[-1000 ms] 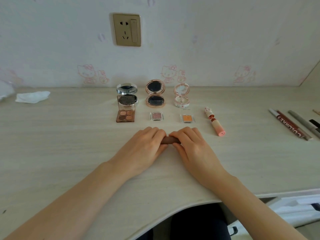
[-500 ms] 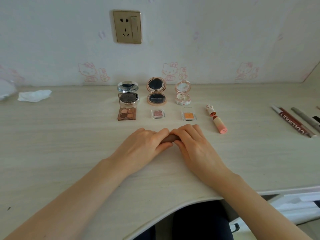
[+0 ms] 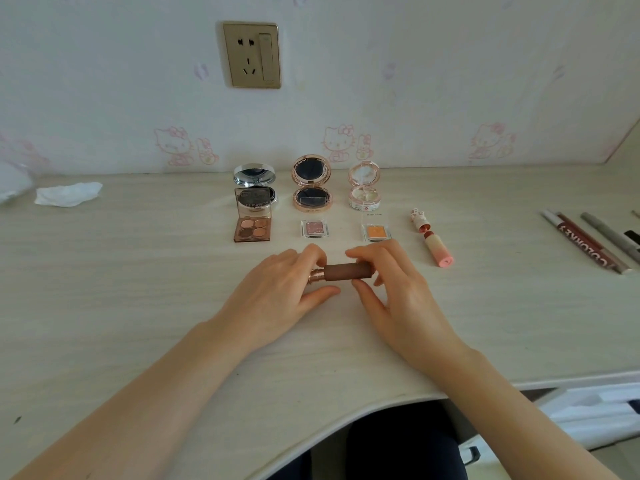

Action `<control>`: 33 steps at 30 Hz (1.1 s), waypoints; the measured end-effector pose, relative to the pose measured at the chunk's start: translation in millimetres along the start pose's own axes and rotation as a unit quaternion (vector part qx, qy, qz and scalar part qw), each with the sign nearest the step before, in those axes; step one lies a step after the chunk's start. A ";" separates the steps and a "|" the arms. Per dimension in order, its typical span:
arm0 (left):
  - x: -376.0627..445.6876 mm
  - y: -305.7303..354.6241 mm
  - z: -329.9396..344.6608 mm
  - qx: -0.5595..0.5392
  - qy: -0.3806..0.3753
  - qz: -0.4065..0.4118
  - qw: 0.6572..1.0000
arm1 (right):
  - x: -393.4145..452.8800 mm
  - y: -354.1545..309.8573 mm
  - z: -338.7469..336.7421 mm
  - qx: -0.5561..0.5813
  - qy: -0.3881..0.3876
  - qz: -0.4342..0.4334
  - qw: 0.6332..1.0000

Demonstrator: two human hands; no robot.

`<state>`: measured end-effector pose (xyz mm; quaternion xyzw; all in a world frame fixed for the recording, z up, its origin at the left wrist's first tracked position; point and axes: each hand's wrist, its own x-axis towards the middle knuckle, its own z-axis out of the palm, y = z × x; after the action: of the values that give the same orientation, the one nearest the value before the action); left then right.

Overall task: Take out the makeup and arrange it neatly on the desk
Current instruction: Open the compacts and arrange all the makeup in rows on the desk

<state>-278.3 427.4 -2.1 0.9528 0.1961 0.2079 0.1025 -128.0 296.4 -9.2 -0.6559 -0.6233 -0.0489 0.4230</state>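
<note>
Holding a brown lipstick tube point(image 3: 348, 271) sideways just above the table point(image 3: 138, 289), both hands meet in the middle. The left hand point(image 3: 277, 289) pinches the shiny gold end with its fingers and thumb. The right hand point(image 3: 398, 289) grips the brown end. The two hands are close but not touching each other.

Behind them, makeup sits in neat rows. At the back stand three round open compacts: a silver one point(image 3: 254, 183), a rose gold one point(image 3: 311, 185) and a pale pink one point(image 3: 364, 187). In front of the silver one is a brown eyeshadow box point(image 3: 252, 225) with four colours; its clear lid has writing, but it is too blurry to read. Next to it lie a small pink glitter pan point(image 3: 315, 228) and a small orange pan point(image 3: 376, 232). A pink lipstick point(image 3: 431, 242) with a little cat top lies to the right of them.

Far right lie some pencils. A dark red one point(image 3: 585, 242) says "COLORKEY" in white letters. A crumpled tissue point(image 3: 67, 194) lies at the far left. A gold wall socket point(image 3: 252, 55) is above.
</note>
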 end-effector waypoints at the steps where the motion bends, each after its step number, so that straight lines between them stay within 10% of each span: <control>1: -0.4 -1.0 0.6 -0.001 0.004 -0.003 1.000 | -0.4 0.5 -0.2 0.021 0.012 0.007 1.000; 16: -1.3 -4.1 6.2 -0.168 0.075 -0.075 0.980 | 2.5 -1.5 -10.6 0.186 0.104 0.137 0.967; 33: 11.8 6.6 -1.9 -0.377 0.126 -0.147 0.906 | 4.9 5.4 -7.0 0.208 0.033 0.144 0.967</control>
<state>-267.1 426.5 5.7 0.7695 0.2521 0.3669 0.4578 -119.1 296.7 -4.5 -0.6343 -0.5044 0.1219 0.5730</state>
